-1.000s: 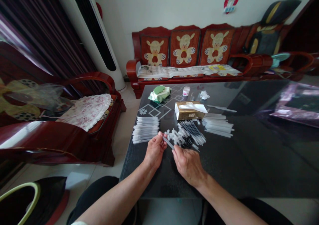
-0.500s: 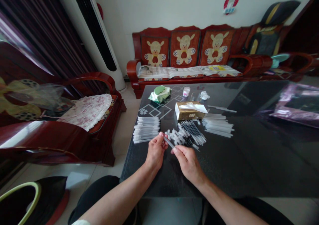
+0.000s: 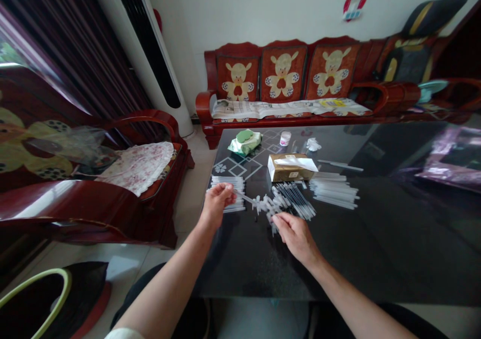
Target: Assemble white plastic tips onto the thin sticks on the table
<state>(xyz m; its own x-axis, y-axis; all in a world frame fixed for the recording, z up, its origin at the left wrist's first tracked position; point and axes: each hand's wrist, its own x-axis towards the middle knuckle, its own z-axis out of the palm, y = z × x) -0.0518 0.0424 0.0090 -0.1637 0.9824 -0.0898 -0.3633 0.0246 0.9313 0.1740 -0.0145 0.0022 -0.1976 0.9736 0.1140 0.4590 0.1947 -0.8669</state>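
Observation:
My left hand (image 3: 218,202) is closed round one end of a slim translucent pen barrel (image 3: 244,196), which points right over the table. Beneath and behind that hand lies a row of similar white pens (image 3: 228,180), partly covered by it. My right hand (image 3: 295,233) has thumb and forefinger together at the near edge of a heap of small white and translucent pen pieces (image 3: 266,204); what it pinches cannot be made out. Dark pen refills (image 3: 298,199) lie side by side just beyond it. Further right is a stack of translucent barrels (image 3: 334,190).
A gold cardboard box (image 3: 281,170) stands behind the refills on the black table (image 3: 376,249). Further back are a green wipes pack (image 3: 245,142), a small white tub (image 3: 285,138) and crumpled tissue (image 3: 313,144). A purple plastic-wrapped item (image 3: 451,166) lies at the right.
My hands have come apart. The left has moved left over the row of pens with the barrel, and the right has let go of its end and moved to the small pieces.

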